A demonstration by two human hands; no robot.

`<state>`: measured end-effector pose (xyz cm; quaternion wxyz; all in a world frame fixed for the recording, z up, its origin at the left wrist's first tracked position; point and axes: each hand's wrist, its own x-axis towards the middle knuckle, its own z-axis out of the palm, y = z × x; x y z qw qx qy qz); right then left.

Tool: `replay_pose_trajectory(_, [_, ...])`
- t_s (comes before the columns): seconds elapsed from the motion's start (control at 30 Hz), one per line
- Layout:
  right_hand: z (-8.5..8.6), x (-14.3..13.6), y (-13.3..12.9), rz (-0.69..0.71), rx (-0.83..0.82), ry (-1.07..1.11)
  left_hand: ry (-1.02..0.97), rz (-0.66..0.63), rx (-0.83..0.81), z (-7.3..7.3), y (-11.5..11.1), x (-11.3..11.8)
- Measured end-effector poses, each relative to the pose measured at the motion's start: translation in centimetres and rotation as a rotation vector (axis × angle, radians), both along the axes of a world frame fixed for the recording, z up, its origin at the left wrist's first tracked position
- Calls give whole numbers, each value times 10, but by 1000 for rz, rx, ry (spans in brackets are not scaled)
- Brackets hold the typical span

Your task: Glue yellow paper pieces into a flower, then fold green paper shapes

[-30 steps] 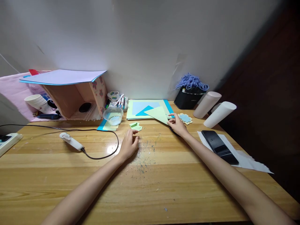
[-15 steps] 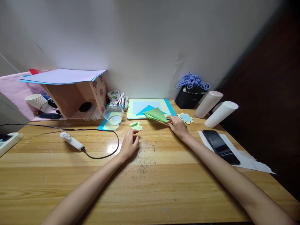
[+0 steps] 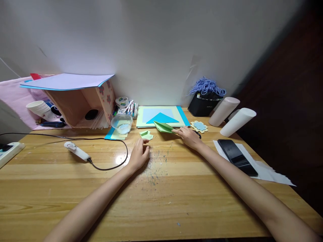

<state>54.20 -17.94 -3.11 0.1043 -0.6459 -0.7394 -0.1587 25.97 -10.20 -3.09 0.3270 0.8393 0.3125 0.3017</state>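
Note:
My right hand (image 3: pixel 189 137) reaches forward over the table, its fingers closed on the near right corner of a folded green paper (image 3: pixel 164 127). The paper is tilted, its layers parted a little at the far left tip. Dark scissors handles (image 3: pixel 198 134) show partly behind that hand. My left hand (image 3: pixel 139 154) rests on the wood, thumb and fingers loosely bent and apart, holding nothing. Just beyond its fingertips lie light green paper pieces (image 3: pixel 146 135). Behind the folded paper, a blue paper triangle (image 3: pixel 161 118) lies on a stack of coloured sheets (image 3: pixel 139 116).
A clear plastic bowl (image 3: pixel 121 124) and markers (image 3: pixel 130 109) stand at back left, beside a pink box (image 3: pixel 106 104). A corded white device (image 3: pixel 77 152) lies left. On the right are a paper flower (image 3: pixel 200 126), yarn in a black holder (image 3: pixel 202 106), white rolls (image 3: pixel 238 122) and a phone (image 3: pixel 237 156).
My right hand has lowered the folded green paper towards the table and turned it, uncovering more of the blue triangle and the scissors handles. My left hand stays where it was.

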Motion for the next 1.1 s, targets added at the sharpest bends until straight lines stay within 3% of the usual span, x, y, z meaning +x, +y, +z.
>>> replay_pose_trajectory(0.2, [5, -6, 1, -65, 41, 27, 7, -6, 0, -1, 0, 0])
replay_pose_trajectory(0.53, [8, 9, 9, -197, 216, 369, -11, -32, 21, -3, 1, 1])
replay_pose_trajectory(0.9, [13, 31, 29, -438, 45, 1175, -11, -25, 18, -2, 1, 1])
replay_pose_trajectory(1.0, [20, 33, 27, -462, 192, 1181, -22, -25, -2, -2, 0, 1])
replay_pose_trajectory(1.1, [30, 21, 18, -415, 495, 923, -55, -32, -81, -1, 0, 1])
